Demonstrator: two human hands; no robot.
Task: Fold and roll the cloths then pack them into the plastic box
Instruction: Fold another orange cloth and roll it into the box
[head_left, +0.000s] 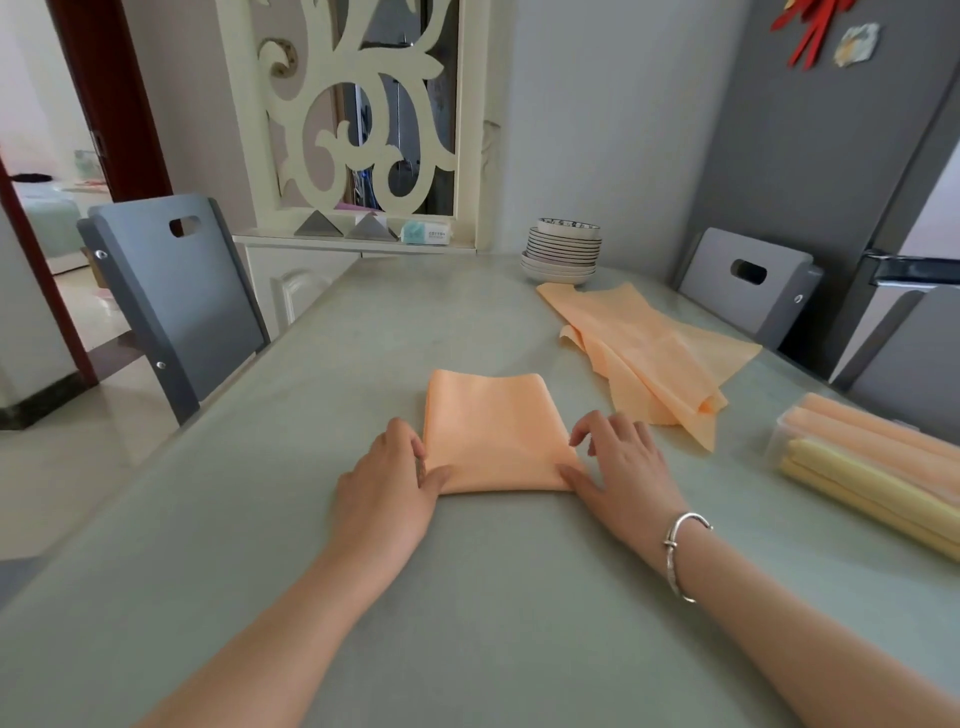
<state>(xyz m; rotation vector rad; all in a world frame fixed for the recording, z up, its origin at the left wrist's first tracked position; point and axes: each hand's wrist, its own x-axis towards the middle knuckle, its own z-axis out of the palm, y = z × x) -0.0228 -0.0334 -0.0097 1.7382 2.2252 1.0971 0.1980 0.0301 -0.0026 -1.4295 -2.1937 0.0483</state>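
Observation:
A folded orange cloth (493, 431) lies flat on the grey-green table (467, 597) in front of me. My left hand (389, 483) pinches its near left corner between thumb and fingers. My right hand (618, 467) pinches the near right corner, thumb on the near edge and fingers curled over the side. A loose, unfolded orange cloth (649, 353) lies spread out farther back on the right. At the right edge a clear plastic box (779, 441) holds several rolled orange and yellow cloths (872, 478).
A stack of bowls and plates (563, 249) stands at the table's far end by the wall. Grey chairs stand at the left (176, 296) and right (748, 280) sides. A fridge (893, 208) is at the right.

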